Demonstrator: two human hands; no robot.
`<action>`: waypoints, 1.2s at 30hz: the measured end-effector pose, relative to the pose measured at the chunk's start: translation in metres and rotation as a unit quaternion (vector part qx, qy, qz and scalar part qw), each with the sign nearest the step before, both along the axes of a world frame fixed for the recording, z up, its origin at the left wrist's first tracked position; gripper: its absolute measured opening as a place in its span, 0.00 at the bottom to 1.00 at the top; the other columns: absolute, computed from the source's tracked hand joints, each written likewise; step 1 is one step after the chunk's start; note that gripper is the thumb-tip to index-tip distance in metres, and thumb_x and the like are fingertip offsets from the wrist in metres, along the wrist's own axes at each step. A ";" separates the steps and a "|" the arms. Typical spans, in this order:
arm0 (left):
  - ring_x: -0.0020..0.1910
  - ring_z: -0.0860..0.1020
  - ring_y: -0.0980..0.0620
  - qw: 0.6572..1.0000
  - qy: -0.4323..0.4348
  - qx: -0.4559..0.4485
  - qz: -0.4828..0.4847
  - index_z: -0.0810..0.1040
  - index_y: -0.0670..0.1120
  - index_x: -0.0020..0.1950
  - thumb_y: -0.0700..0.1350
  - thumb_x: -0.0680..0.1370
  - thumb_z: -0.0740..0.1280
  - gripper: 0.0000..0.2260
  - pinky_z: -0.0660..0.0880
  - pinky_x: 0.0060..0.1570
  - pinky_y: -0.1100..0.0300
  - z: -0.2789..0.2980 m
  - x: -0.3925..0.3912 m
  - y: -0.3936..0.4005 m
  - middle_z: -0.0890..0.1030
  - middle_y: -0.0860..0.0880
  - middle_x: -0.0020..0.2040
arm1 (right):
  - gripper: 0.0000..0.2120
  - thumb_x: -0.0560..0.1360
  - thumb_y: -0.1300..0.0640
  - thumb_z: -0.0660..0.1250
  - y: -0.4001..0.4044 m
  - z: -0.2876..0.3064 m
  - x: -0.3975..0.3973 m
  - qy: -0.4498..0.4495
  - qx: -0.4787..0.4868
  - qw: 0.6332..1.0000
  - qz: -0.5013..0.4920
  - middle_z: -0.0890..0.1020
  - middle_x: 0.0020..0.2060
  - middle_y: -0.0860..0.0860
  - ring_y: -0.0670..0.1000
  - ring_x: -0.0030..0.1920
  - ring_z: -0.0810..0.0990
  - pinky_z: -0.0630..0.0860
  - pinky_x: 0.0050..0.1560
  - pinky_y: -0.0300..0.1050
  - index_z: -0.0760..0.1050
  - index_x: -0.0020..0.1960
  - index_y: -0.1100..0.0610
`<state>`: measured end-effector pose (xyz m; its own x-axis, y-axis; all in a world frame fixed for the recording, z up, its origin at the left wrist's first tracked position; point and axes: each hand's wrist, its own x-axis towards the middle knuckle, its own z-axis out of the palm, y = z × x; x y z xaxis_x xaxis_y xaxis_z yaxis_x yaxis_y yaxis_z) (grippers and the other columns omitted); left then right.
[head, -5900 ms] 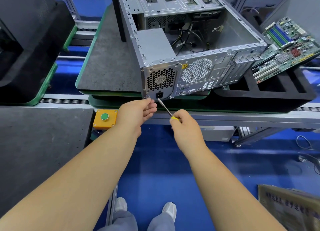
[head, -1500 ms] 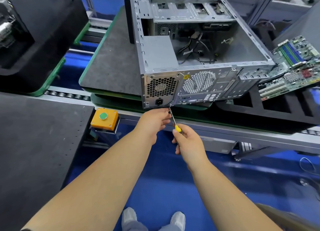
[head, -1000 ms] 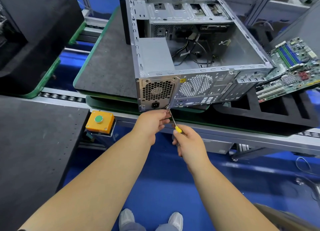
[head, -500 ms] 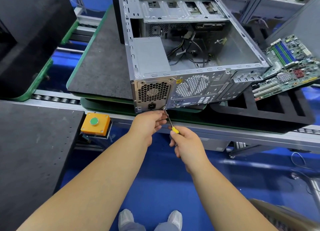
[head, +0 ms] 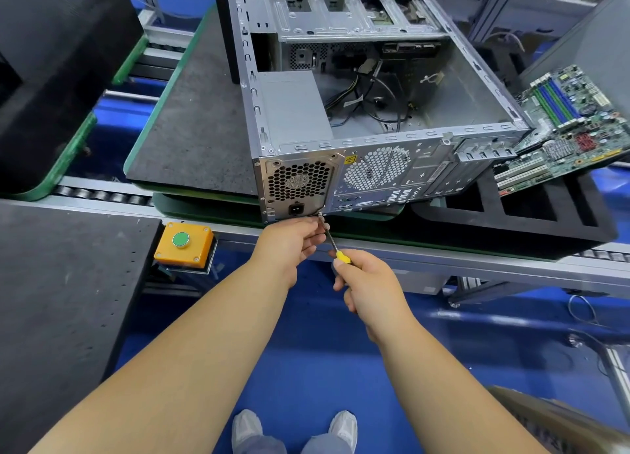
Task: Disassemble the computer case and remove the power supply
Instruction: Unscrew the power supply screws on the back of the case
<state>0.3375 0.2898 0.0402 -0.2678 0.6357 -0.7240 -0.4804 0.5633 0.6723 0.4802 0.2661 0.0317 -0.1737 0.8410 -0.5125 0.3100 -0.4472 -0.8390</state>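
An open grey computer case [head: 426, 167] lies on its side on a dark mat, its rear panel facing me. The power supply [head: 295, 112] sits in the case's near-left corner, its fan grille and socket showing at the rear. My right hand [head: 368, 283] grips a yellow-handled screwdriver [head: 330, 240], whose tip meets the lower right corner of the power supply's rear plate. My left hand [head: 289, 242] is curled just below that corner, fingertips pinched around the screwdriver's shaft near the tip. Loose cables lie inside the case.
A green motherboard [head: 559, 126] leans on a black foam tray [head: 511, 221] at the right. An orange box with a green button [head: 184, 245] sits on the conveyor rail at the left. Black foam blocks stand far left. Blue floor and my shoes are below.
The screwdriver tip went from the bottom edge near the socket to the plate's lower right corner. My left hand shifted right with it. Over the last second only the view moved slightly.
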 end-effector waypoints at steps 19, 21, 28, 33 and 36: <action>0.30 0.81 0.62 0.999 -0.011 0.020 0.037 0.80 0.46 0.44 0.43 0.77 0.70 0.02 0.74 0.37 0.66 -0.011 0.006 0.006 0.84 0.52 0.33 | 0.20 0.83 0.48 0.56 0.014 0.007 -0.004 0.263 -0.315 0.910 -0.065 0.71 0.28 0.51 0.46 0.23 0.62 0.63 0.23 0.37 0.79 0.50 0.62; 0.30 0.81 0.62 0.999 -0.006 0.014 0.043 0.80 0.46 0.45 0.45 0.76 0.71 0.03 0.74 0.38 0.65 -0.012 0.007 0.008 0.84 0.52 0.34 | 0.18 0.83 0.49 0.55 0.014 0.007 -0.004 0.285 -0.324 0.899 -0.067 0.67 0.27 0.50 0.45 0.22 0.61 0.61 0.22 0.36 0.76 0.47 0.61; 0.31 0.80 0.61 0.999 0.032 0.017 0.037 0.81 0.46 0.40 0.46 0.76 0.71 0.06 0.73 0.36 0.66 -0.019 0.006 0.013 0.85 0.52 0.34 | 0.18 0.84 0.48 0.55 0.009 0.010 -0.013 0.161 -0.232 0.958 -0.057 0.67 0.25 0.48 0.46 0.22 0.60 0.61 0.23 0.38 0.74 0.45 0.58; 0.31 0.80 0.61 0.999 0.044 0.014 0.023 0.81 0.46 0.40 0.47 0.76 0.71 0.07 0.72 0.34 0.66 -0.021 0.005 0.015 0.85 0.52 0.35 | 0.18 0.84 0.47 0.52 0.007 0.012 -0.026 0.068 -0.204 0.975 -0.051 0.66 0.22 0.48 0.47 0.21 0.59 0.59 0.24 0.40 0.72 0.43 0.56; 0.33 0.79 0.60 0.999 0.041 0.012 0.009 0.80 0.46 0.40 0.47 0.77 0.70 0.08 0.71 0.35 0.66 -0.021 0.005 0.016 0.84 0.51 0.38 | 0.18 0.84 0.48 0.52 0.003 0.008 -0.026 -0.003 -0.136 0.990 -0.024 0.68 0.24 0.48 0.47 0.23 0.62 0.59 0.27 0.41 0.71 0.43 0.56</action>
